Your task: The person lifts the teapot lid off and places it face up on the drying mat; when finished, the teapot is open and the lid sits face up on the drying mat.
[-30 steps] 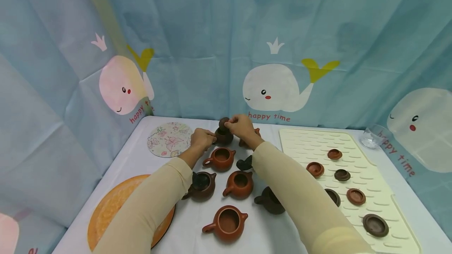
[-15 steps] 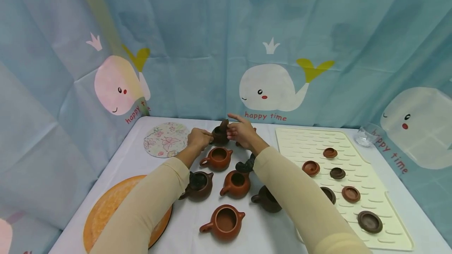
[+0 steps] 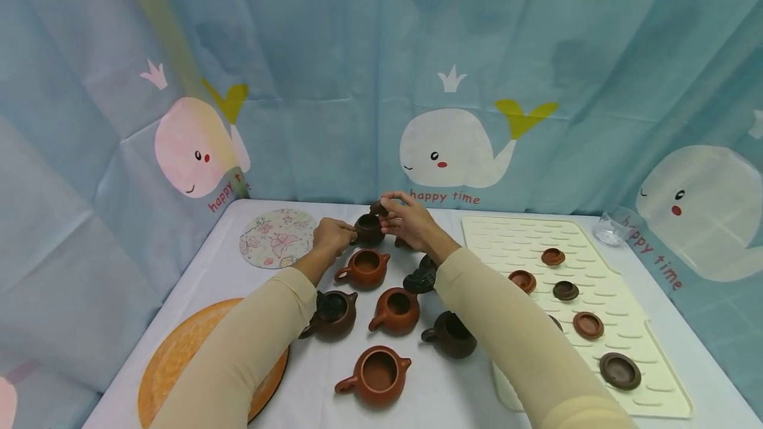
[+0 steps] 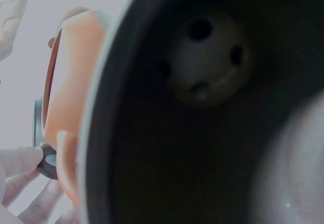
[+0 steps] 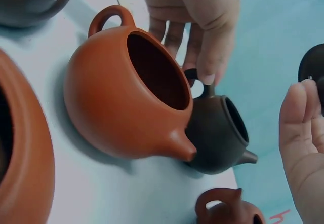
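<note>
At the back of the table my left hand (image 3: 334,237) pinches the handle of a small dark brown teapot (image 3: 369,233); the right wrist view shows thumb and fingers at that handle (image 5: 191,75). The teapot's mouth is uncovered. My right hand (image 3: 412,222) holds a dark lid (image 3: 377,208) between thumb and fingers, just above and behind the mouth, apart from it. In the right wrist view the lid (image 5: 310,64) is partly cut off at the edge. A reddish-brown teapot (image 3: 365,269) without a lid stands just in front of the dark one.
Several more lidless teapots, such as a red one (image 3: 379,376) and dark ones (image 3: 335,316), stand nearer. A cream tray (image 3: 501,237) with several lids lies right, a glass bowl (image 3: 612,229) behind it. Left are a floral round mat (image 3: 277,237) and an orange round mat (image 3: 173,349).
The lid has gone from upright over the teapot's mouth to slightly above and behind it, uncovering the mouth. My right fingers have changed their hold. The left hand stays on the handle.
</note>
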Demonstrator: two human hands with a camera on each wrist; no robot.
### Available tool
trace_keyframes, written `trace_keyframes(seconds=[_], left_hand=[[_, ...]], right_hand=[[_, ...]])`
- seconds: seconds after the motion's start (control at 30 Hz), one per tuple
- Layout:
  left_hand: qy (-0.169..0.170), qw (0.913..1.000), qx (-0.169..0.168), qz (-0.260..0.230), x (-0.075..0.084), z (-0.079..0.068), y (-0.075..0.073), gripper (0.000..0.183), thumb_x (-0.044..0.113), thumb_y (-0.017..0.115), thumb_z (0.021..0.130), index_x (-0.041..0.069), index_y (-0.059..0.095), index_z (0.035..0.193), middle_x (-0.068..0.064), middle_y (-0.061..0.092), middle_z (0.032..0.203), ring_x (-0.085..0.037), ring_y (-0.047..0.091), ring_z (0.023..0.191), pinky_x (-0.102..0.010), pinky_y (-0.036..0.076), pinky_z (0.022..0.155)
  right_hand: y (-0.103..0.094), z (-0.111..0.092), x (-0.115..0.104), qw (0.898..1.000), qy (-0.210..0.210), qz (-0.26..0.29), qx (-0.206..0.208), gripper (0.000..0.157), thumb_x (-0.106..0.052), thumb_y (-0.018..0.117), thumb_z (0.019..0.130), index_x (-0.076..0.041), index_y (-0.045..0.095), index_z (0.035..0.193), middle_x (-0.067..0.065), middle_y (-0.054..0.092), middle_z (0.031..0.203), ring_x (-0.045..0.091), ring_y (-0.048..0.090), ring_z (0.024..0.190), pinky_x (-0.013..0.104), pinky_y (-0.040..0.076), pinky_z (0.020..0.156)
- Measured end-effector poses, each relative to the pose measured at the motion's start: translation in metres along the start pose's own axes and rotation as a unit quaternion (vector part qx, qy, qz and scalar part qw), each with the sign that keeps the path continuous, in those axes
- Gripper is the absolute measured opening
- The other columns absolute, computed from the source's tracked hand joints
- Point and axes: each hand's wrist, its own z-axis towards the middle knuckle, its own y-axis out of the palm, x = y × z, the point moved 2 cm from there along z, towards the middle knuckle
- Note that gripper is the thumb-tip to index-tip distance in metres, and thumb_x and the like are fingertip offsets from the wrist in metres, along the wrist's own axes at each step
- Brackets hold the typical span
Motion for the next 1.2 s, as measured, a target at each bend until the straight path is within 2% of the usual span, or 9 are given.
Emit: trace_keyframes(seconds=[0.07, 0.2, 0.33, 0.47, 0.63, 0.87, 1.0, 1.2], left_hand=[[0.000, 1.0000, -0.001, -0.002, 0.000, 0.000, 0.000, 0.010, 0.014, 0.072, 0.086, 0.013, 0.078, 0.094, -0.005, 0.069, 0.090, -0.021, 0.056, 0.075, -0.028, 0.046, 0.047], [0.002, 1.0000, -0.004, -0.006, 0.000, 0.001, 0.000, 0.011, 0.013, 0.072, 0.086, 0.013, 0.078, 0.095, -0.006, 0.069, 0.090, -0.021, 0.057, 0.074, -0.030, 0.049, 0.050], [0.003, 1.0000, -0.003, -0.007, 0.000, 0.001, 0.000, 0.011, 0.013, 0.072, 0.086, 0.013, 0.078, 0.095, -0.006, 0.069, 0.089, -0.021, 0.057, 0.073, -0.032, 0.051, 0.053], [0.003, 0.9999, -0.006, -0.008, -0.001, 0.001, 0.001, 0.012, 0.013, 0.071, 0.087, 0.012, 0.078, 0.097, -0.006, 0.069, 0.089, -0.020, 0.057, 0.071, -0.030, 0.050, 0.052], [0.010, 0.9998, -0.015, -0.011, 0.000, 0.000, 0.000, 0.013, 0.013, 0.070, 0.088, 0.010, 0.077, 0.099, -0.008, 0.068, 0.091, -0.020, 0.058, 0.070, -0.028, 0.049, 0.052], [0.005, 0.9997, -0.021, -0.012, 0.000, -0.002, -0.001, 0.014, 0.012, 0.070, 0.088, 0.010, 0.076, 0.100, -0.009, 0.068, 0.093, -0.020, 0.057, 0.071, -0.029, 0.048, 0.053], [0.010, 0.9996, -0.021, -0.015, -0.001, -0.001, -0.001, 0.014, 0.012, 0.070, 0.088, 0.009, 0.076, 0.100, -0.009, 0.068, 0.094, -0.020, 0.057, 0.071, -0.029, 0.048, 0.053], [0.020, 0.9996, -0.018, -0.013, -0.003, 0.001, 0.000, 0.014, 0.012, 0.069, 0.088, 0.009, 0.076, 0.100, -0.009, 0.068, 0.096, -0.020, 0.059, 0.072, -0.031, 0.050, 0.056]], right_hand=[[-0.002, -0.005, -0.004, 1.000, -0.014, -0.019, -0.003, 0.028, -0.019, 0.062, 0.096, -0.007, 0.051, 0.119, 0.023, 0.060, 0.095, 0.030, 0.061, 0.079, 0.039, 0.052, 0.074], [-0.007, -0.014, -0.011, 0.999, -0.024, -0.042, 0.003, 0.033, -0.012, 0.064, 0.094, -0.004, 0.049, 0.123, 0.028, 0.059, 0.111, 0.034, 0.062, 0.093, 0.044, 0.050, 0.086], [-0.012, -0.023, -0.018, 0.998, -0.029, -0.060, 0.008, 0.045, -0.007, 0.064, 0.092, -0.003, 0.049, 0.134, 0.024, 0.056, 0.119, 0.031, 0.062, 0.097, 0.049, 0.043, 0.095], [-0.018, -0.034, -0.026, 0.996, -0.039, -0.078, 0.006, 0.051, -0.004, 0.065, 0.091, 0.000, 0.047, 0.138, 0.022, 0.054, 0.122, 0.034, 0.059, 0.103, 0.055, 0.035, 0.100], [-0.027, -0.047, -0.037, 0.990, -0.058, -0.127, 0.001, 0.051, -0.001, 0.067, 0.088, -0.001, 0.049, 0.135, 0.021, 0.056, 0.123, 0.034, 0.056, 0.109, 0.054, 0.036, 0.100], [-0.042, -0.068, -0.052, 0.970, -0.078, -0.231, -0.004, 0.047, -0.006, 0.068, 0.086, -0.007, 0.054, 0.131, 0.014, 0.057, 0.122, 0.028, 0.056, 0.109, 0.047, 0.041, 0.097], [-0.051, -0.076, -0.059, 0.962, -0.100, -0.255, -0.003, 0.046, -0.004, 0.068, 0.087, -0.006, 0.054, 0.131, 0.014, 0.058, 0.122, 0.027, 0.055, 0.111, 0.045, 0.043, 0.094], [-0.063, -0.087, -0.068, 0.956, -0.115, -0.268, -0.008, 0.054, -0.001, 0.067, 0.087, 0.002, 0.046, 0.137, 0.018, 0.054, 0.126, 0.030, 0.053, 0.115, 0.041, 0.045, 0.092]])
